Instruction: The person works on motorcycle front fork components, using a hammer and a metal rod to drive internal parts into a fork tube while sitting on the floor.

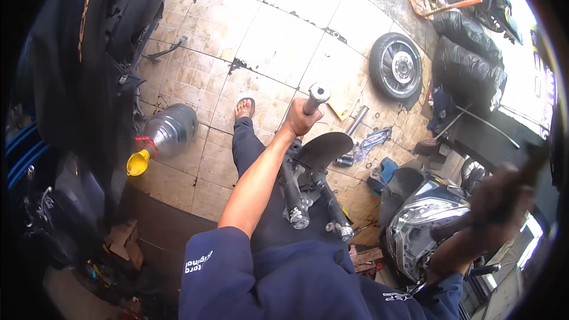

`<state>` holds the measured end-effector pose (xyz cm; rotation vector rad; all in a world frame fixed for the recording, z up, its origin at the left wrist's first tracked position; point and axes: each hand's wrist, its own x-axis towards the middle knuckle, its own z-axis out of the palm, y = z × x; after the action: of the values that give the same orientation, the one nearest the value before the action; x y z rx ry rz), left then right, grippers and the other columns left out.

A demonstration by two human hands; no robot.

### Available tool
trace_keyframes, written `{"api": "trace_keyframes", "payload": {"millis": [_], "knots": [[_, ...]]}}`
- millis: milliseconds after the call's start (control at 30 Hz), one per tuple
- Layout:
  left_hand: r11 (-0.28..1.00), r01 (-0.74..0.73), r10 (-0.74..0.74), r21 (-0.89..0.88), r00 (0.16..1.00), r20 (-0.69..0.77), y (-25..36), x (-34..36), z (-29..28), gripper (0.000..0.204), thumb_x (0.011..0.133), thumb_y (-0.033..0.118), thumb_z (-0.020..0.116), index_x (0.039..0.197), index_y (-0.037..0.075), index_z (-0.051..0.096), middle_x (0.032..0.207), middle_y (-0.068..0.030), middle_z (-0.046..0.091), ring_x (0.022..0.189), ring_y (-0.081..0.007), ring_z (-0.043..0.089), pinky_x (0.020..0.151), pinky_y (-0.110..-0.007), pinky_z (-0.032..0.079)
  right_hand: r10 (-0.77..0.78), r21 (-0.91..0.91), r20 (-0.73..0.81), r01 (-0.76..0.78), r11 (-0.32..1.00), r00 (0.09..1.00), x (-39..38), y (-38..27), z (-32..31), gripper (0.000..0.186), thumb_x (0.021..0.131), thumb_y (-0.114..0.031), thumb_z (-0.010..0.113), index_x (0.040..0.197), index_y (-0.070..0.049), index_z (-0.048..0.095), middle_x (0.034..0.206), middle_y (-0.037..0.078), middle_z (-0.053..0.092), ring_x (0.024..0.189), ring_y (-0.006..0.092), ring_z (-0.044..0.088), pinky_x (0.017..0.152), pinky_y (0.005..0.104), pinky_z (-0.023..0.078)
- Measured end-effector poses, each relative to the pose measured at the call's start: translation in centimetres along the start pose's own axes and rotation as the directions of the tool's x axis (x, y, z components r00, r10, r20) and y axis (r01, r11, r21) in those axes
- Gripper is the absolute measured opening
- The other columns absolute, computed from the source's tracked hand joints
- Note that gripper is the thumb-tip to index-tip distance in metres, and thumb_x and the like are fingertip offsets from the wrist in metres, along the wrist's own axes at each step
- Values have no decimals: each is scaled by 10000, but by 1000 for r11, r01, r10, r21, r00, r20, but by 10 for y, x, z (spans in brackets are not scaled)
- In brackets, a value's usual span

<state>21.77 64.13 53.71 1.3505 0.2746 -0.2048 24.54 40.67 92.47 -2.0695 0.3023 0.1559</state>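
Left hand (301,120) wrapped round fork tube (315,100), long axis running forward; right hand (501,201) well off rightward, blurred, can't tell grip.

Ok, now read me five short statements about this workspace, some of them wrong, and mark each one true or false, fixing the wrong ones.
1. The left grip is closed around a metal tube. True.
2. The funnel at the neck of the clear plastic bottle is blue. False: it is yellow.
3. Black plastic bags are to the right of the wheel. True.
4. The wheel is left of the plastic bottle. False: it is to the right of it.
5. The right grip is wrapped around the wheel. False: it is raised away from the wheel, and blurred.
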Motion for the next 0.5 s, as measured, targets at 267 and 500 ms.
{"api": "trace_keyframes", "payload": {"millis": [267, 500], "knots": [[985, -68, 67, 159, 998, 14, -11, -9, 3, 191, 751, 97, 682, 628, 12, 564, 548, -81, 558, 504, -145, 508, 519, -355, 421, -96, -221, 182, 135, 966, 979, 10, 30, 51, 349, 992, -184, 612, 1318, -66, 579, 818, 73, 631, 703, 144, 586, 620, 293, 495], [976, -54, 97, 210, 975, -198, -27, -40, -10, 104, 712, 38, 714, 667, 26, 621, 598, -86, 615, 593, -184, 618, 606, -353, 504, 272, -187, 234, -231, 955, 934, 32, 77, 57, 136, 1033, -196, 575, 1030, -74, 513, 677, -28, 457, 520, 37, 415, 434, 207, 314]]}}
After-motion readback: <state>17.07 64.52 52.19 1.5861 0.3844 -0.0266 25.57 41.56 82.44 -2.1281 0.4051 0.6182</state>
